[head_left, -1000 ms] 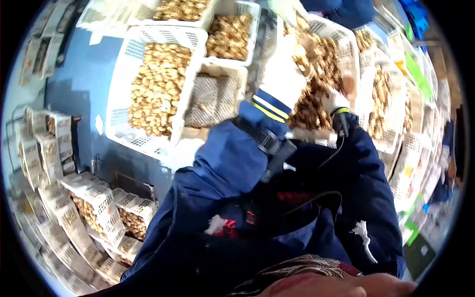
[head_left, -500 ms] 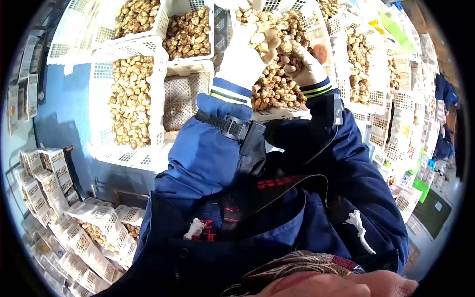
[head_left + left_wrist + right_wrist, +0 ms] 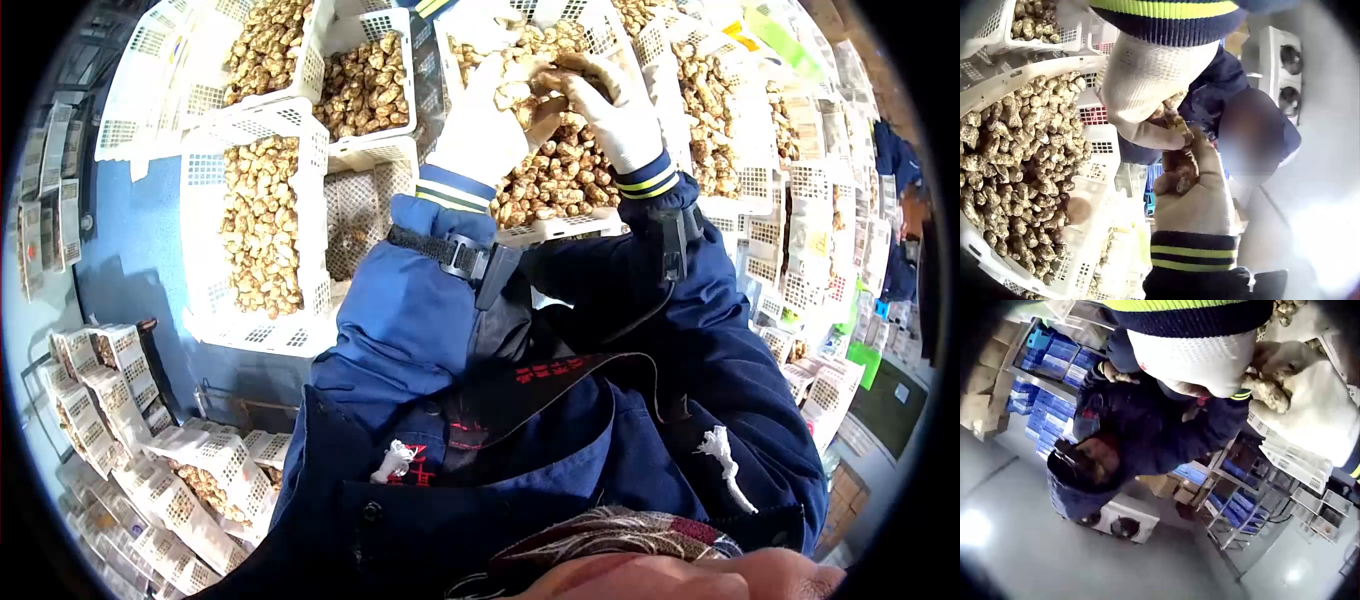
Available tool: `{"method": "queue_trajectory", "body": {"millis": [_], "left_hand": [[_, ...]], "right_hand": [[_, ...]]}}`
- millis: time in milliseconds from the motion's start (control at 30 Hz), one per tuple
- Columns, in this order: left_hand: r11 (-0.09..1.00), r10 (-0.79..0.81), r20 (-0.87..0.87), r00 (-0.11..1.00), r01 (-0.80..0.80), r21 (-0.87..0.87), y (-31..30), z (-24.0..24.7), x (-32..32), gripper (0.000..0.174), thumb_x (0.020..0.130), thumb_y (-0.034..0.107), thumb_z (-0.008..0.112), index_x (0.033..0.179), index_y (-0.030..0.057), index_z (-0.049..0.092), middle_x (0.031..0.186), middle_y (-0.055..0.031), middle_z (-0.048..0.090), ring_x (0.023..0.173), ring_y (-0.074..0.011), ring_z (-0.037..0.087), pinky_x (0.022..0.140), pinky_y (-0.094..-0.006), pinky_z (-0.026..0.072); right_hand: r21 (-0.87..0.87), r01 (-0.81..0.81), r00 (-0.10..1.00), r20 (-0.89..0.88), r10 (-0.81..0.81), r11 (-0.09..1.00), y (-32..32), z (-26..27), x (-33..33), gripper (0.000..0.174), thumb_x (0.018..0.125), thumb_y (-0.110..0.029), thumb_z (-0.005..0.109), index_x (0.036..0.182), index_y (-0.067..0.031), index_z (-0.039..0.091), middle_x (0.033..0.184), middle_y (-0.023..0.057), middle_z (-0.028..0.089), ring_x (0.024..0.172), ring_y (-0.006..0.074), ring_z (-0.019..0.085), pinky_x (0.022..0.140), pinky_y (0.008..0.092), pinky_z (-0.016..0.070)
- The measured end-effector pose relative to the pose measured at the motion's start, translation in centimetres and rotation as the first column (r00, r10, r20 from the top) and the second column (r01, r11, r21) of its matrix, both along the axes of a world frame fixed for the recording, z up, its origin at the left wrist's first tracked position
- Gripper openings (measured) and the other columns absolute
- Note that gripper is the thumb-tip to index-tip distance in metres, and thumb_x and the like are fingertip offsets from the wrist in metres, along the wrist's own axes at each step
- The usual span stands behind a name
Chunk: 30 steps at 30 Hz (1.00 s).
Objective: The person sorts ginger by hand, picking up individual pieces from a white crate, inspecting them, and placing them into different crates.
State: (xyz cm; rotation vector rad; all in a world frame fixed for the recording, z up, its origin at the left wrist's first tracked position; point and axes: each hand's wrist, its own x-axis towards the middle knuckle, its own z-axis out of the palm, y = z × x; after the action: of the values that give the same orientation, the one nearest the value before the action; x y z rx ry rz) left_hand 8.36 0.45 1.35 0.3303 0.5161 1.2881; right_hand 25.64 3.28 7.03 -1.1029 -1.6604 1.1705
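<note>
White-gloved, my left hand (image 3: 485,125) curls round pale brown knobbly pieces (image 3: 515,97), above a white crate (image 3: 560,229) heaped with more of them. My right hand (image 3: 625,120), also gloved, is bent in close opposite it. The left wrist view shows a darker piece (image 3: 1180,174) in the fingers and palm of the right hand (image 3: 1196,203); the left hand (image 3: 1147,97) meets it from above with a lumpy piece (image 3: 1175,122). In the right wrist view a piece (image 3: 1269,395) lies in the left hand (image 3: 1316,403), beside the right hand (image 3: 1197,362).
More filled white crates stand on the left (image 3: 310,200) and right (image 3: 755,190). Another person's sleeve (image 3: 435,8) reaches in at the top. Across from me, the right wrist view shows a person in dark blue (image 3: 1154,425), with stacked blue boxes (image 3: 1054,356) behind.
My right hand has come up from the heap to my left hand, and its fingers have since bent inward. The view has shifted, bringing the left crates further left in the frame.
</note>
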Motion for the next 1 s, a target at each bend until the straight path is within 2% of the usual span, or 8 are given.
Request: {"method": "queue_trajectory", "body": {"millis": [267, 467, 500, 567, 633, 667, 800, 1000], "left_hand": [[0.988, 0.139, 0.100, 0.985, -0.131, -0.083, -0.9, 4.8, 0.9, 0.044, 0.101, 0.042, 0.050, 0.129, 0.0086, 0.056, 0.117, -0.0101, 0.064, 0.107, -0.0228, 0.063, 0.097, -0.0387, 0.0503], [0.994, 0.103, 0.223, 0.969, -0.091, -0.061, -1.6, 5.3, -0.9, 0.044, 0.100, 0.042, 0.050, 0.128, 0.0087, 0.056, 0.123, -0.0095, 0.062, 0.111, -0.0242, 0.061, 0.093, -0.0364, 0.0546], [0.981, 0.192, 0.290, 0.937, -0.178, -0.075, -1.0, 4.6, -1.0, 0.021, 0.102, 0.027, 0.050, 0.108, 0.0097, 0.061, 0.087, -0.0001, 0.062, 0.094, -0.0171, 0.062, 0.082, -0.0343, 0.0517], [0.938, 0.345, -0.038, 0.938, -0.342, 0.063, -2.6, 6.8, -1.8, 0.034, 0.100, 0.033, 0.049, 0.121, 0.0080, 0.059, 0.109, -0.0080, 0.064, 0.103, -0.0226, 0.063, 0.091, -0.0370, 0.0535], [0.956, 0.287, 0.355, 0.890, -0.288, -0.052, -3.4, 7.4, -4.7, 0.043, 0.100, 0.038, 0.048, 0.125, 0.0031, 0.054, 0.118, -0.0126, 0.064, 0.107, -0.0255, 0.063, 0.089, -0.0365, 0.0552], [0.947, 0.315, 0.395, 0.863, -0.314, -0.070, -4.5, 8.7, -5.9, 0.043, 0.100, 0.035, 0.048, 0.124, -0.0002, 0.052, 0.115, -0.0156, 0.065, 0.105, -0.0264, 0.063, 0.088, -0.0361, 0.0555], [0.857, 0.500, 0.344, 0.795, -0.512, -0.063, -9.0, 11.3, -12.4, 0.041, 0.099, 0.032, 0.049, 0.126, 0.0010, 0.053, 0.117, -0.0152, 0.064, 0.106, -0.0266, 0.063, 0.090, -0.0377, 0.0539], [0.660, 0.751, 0.108, 0.652, -0.748, -0.076, -15.5, 13.1, -19.3, 0.039, 0.098, 0.028, 0.050, 0.128, 0.0026, 0.053, 0.121, -0.0147, 0.063, 0.108, -0.0268, 0.062, 0.094, -0.0400, 0.0516]], "right_hand": [[0.640, -0.284, 0.890, 0.454, -0.053, 0.714, -0.7, 1.8, -3.4, 0.049, 0.078, 0.004, 0.056, 0.126, -0.0034, 0.058, 0.119, 0.0187, 0.061, 0.111, 0.0372, 0.058, 0.097, 0.0403, 0.0480], [0.706, -0.380, 0.862, 0.505, -0.049, 0.598, -1.0, 4.1, -4.8, 0.041, 0.084, -0.007, 0.065, 0.125, -0.0072, 0.061, 0.118, 0.0173, 0.063, 0.101, 0.0360, 0.062, 0.087, 0.0409, 0.0518], [0.678, -0.406, 0.845, 0.534, -0.031, 0.612, -1.8, 5.5, -4.6, 0.038, 0.085, -0.013, 0.069, 0.122, -0.0073, 0.063, 0.112, 0.0165, 0.065, 0.099, 0.0335, 0.064, 0.086, 0.0393, 0.0525], [0.634, -0.328, 0.894, 0.447, 0.014, 0.700, -3.2, 9.8, -5.0, 0.051, 0.077, -0.004, 0.074, 0.126, -0.0027, 0.061, 0.122, 0.0190, 0.064, 0.118, 0.0334, 0.059, 0.099, 0.0407, 0.0477], [0.727, -0.259, 0.931, 0.363, -0.037, 0.636, -2.1, 9.7, -4.2, 0.048, 0.077, -0.003, 0.072, 0.124, -0.0018, 0.062, 0.119, 0.0183, 0.065, 0.114, 0.0330, 0.061, 0.096, 0.0397, 0.0493], [0.515, -0.158, 0.968, 0.248, 0.030, 0.842, -1.0, 5.8, -2.7, 0.032, 0.088, -0.016, 0.067, 0.119, -0.0073, 0.065, 0.107, 0.0146, 0.068, 0.098, 0.0306, 0.066, 0.087, 0.0373, 0.0526], [0.003, -0.302, 0.580, 0.794, 0.181, 0.953, -0.4, -5.1, 0.4, 0.032, 0.092, -0.030, 0.063, 0.119, -0.0128, 0.066, 0.111, 0.0136, 0.069, 0.104, 0.0296, 0.067, 0.090, 0.0361, 0.0526], [-0.073, -0.294, 0.586, 0.774, 0.240, 0.953, -3.4, -18.3, -0.7, 0.035, 0.086, -0.033, 0.064, 0.116, -0.0146, 0.066, 0.110, 0.0184, 0.069, 0.107, 0.0378, 0.063, 0.093, 0.0421, 0.0508]]}}
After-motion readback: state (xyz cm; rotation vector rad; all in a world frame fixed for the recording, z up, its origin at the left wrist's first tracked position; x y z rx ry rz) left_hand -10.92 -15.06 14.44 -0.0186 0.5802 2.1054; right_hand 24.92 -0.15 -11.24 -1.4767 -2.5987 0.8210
